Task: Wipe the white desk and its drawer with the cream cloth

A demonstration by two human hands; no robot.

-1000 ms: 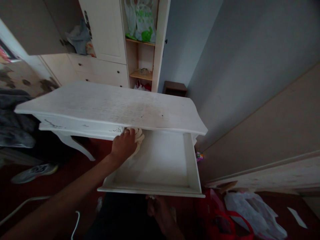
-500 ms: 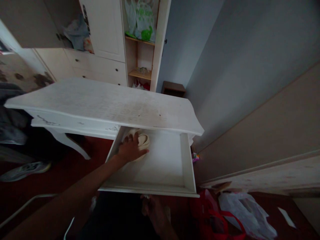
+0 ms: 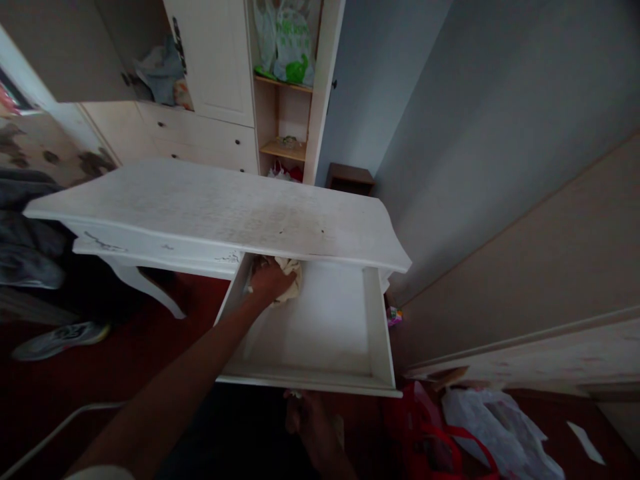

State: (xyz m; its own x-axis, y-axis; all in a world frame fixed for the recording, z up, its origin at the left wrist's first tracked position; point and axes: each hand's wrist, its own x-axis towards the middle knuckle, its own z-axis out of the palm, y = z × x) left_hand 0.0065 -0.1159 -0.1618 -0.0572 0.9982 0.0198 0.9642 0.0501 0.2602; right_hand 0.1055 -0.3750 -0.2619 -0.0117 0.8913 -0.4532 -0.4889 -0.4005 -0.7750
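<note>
Inside the pulled-out white drawer (image 3: 330, 320), my left hand (image 3: 270, 280) presses on a crumpled cream cloth (image 3: 293, 280) in the back left corner. Its fingers are bent over the cloth, and the fingertips are partly lost in shadow under the tabletop edge. Below the drawer's front panel, my right hand (image 3: 307, 417) is closed around a small white drawer knob (image 3: 295, 394), of which only the top shows. The drawer belongs to a white table (image 3: 210, 200) with a worn, dusty-looking top.
Behind the table stands a white cabinet (image 3: 215, 73) with an open door and shelves holding plastic bags (image 3: 293, 43). A red bag (image 3: 420, 433) and a white plastic bag (image 3: 500, 427) lie on the floor at right. A sneaker (image 3: 63, 339) is at left, near the table leg (image 3: 145, 287).
My left hand has slid deeper into the drawer's back left corner, and the cloth under it has become more crumpled. My right hand keeps its place at the drawer front.
</note>
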